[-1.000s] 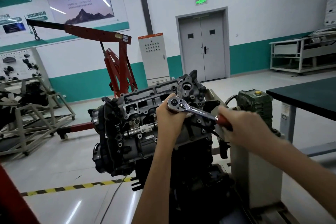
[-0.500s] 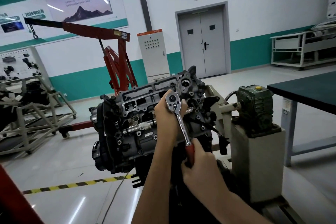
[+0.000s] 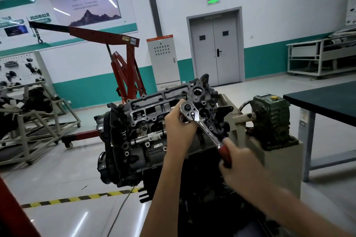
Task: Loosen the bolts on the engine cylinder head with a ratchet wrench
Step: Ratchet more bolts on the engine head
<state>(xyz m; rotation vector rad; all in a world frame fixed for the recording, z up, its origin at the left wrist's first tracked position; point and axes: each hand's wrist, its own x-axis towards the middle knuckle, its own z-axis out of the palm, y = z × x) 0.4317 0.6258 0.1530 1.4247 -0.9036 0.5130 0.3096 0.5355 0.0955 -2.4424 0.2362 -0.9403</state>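
The engine cylinder head (image 3: 146, 121) is a dark grey casting mounted on a stand in the middle of the view, tilted toward me. A chrome ratchet wrench (image 3: 204, 127) with a red grip sits with its round head against the upper right part of the casting. My left hand (image 3: 179, 129) wraps around the wrench's head and holds it against the engine. My right hand (image 3: 242, 165) grips the red handle, which points down and to the right. The bolt under the wrench's head is hidden.
A green gearbox (image 3: 271, 119) sits on the beige stand pedestal (image 3: 279, 163) to the right. A dark green workbench (image 3: 325, 100) is at the far right. A red engine hoist (image 3: 123, 67) stands behind, with a metal frame cart (image 3: 28, 127) at left. Yellow-black floor tape (image 3: 77, 198) runs below.
The wrench's handle swung from the right down to pointing at me, and has now swung back up to the lower right. My left hand stayed on the wrench's head.
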